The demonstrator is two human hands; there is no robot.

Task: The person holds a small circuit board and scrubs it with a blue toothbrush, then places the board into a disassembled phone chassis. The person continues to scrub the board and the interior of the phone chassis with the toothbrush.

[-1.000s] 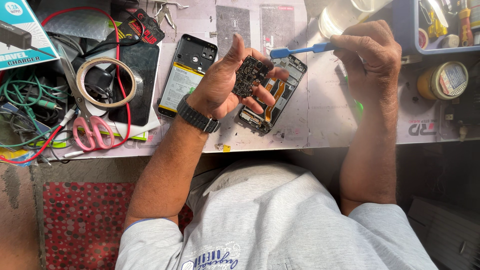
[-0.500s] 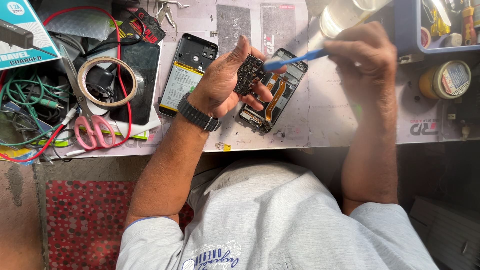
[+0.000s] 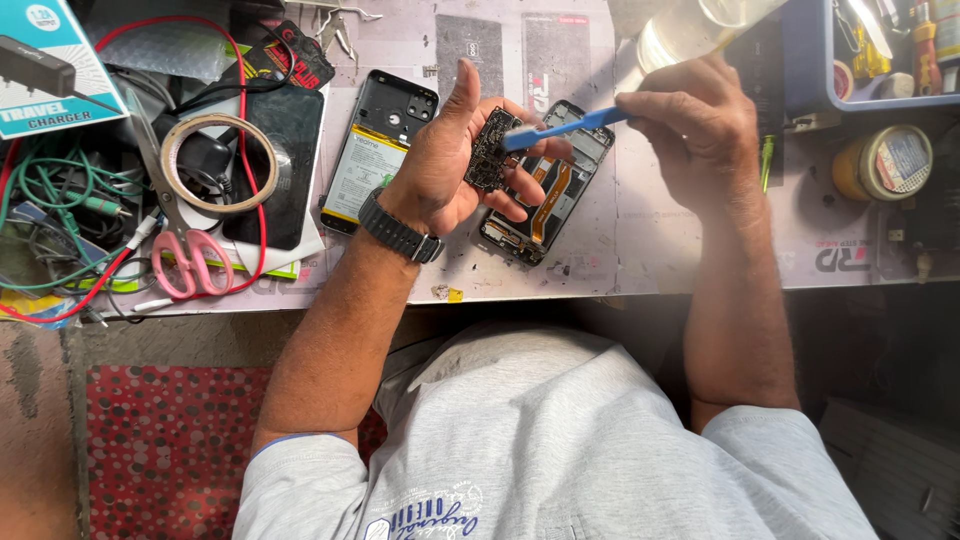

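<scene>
While your left hand [image 3: 440, 165] grips the small dark circuit board [image 3: 490, 150] between thumb and fingers above the table [image 3: 650, 250], your right hand [image 3: 700, 125] is closed round a blue-handled brush [image 3: 560, 128] whose tip meets the board's upper edge. The bristles are hard to make out from here, so I cannot say how firmly they press. Push too hard and the board could tip out of your fingers onto the opened phone frame [image 3: 545, 185] lying just beneath. Stiff strokes might also snag a tiny component. A second phone body [image 3: 378, 150], battery showing, lies just beside your left wrist, where a swinging forearm could knock it.
</scene>
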